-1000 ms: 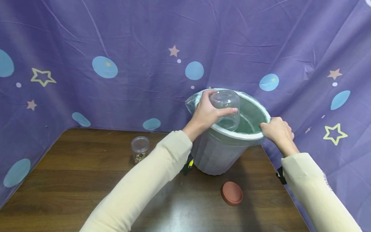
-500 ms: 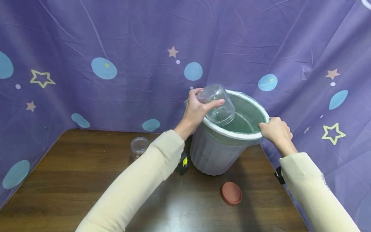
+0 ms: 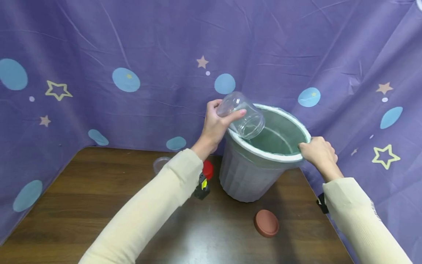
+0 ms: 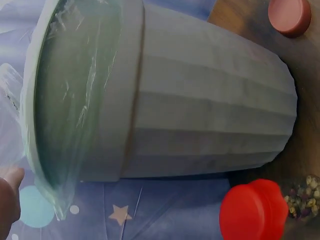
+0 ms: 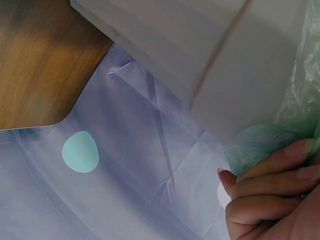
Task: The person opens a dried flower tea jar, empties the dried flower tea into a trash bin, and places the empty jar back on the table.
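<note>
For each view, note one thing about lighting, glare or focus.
Head view: sharp, with a pale sheen on the table near the brown lid. Left wrist view: the red lid is soft, close to the lens. Right wrist view: the fingers are blurred.

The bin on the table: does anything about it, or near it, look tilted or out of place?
The bin leans toward the person, held at its rim by the right hand. The left hand holds a clear jar tipped mouth-down over the opening. A brown lid lies loose on the table. Nothing looks spilled.
</note>
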The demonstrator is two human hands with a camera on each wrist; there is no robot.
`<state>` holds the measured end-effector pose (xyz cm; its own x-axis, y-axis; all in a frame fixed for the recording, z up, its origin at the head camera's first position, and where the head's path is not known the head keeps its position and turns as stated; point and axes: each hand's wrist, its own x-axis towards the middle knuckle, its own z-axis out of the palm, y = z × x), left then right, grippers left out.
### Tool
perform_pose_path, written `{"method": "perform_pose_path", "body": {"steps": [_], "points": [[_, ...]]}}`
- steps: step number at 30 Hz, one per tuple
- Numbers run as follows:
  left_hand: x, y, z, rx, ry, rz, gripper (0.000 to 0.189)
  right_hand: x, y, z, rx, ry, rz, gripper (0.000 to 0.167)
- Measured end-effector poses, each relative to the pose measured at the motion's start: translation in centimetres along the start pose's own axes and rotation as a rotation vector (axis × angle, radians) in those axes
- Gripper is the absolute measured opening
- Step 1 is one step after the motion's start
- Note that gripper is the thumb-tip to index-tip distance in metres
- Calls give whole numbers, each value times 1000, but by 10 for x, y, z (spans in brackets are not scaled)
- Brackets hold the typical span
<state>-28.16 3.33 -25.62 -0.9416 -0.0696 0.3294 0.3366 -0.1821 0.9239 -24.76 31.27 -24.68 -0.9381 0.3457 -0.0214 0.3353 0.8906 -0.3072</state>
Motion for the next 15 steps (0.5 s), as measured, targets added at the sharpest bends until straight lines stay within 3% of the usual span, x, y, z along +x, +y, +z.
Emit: {"method": "perform_pose_path", "body": {"steps": [4,8,15], "points": [[1,-2,-5,-29,-32,6,72,0,1,0,2,2,-1,43],[3,-3,-15,-46,-103,3,71,0,1,1,6,4,-11,41],[5,-1,-29,11,-204,4,73,0,2,0,2,0,-21,40]]}}
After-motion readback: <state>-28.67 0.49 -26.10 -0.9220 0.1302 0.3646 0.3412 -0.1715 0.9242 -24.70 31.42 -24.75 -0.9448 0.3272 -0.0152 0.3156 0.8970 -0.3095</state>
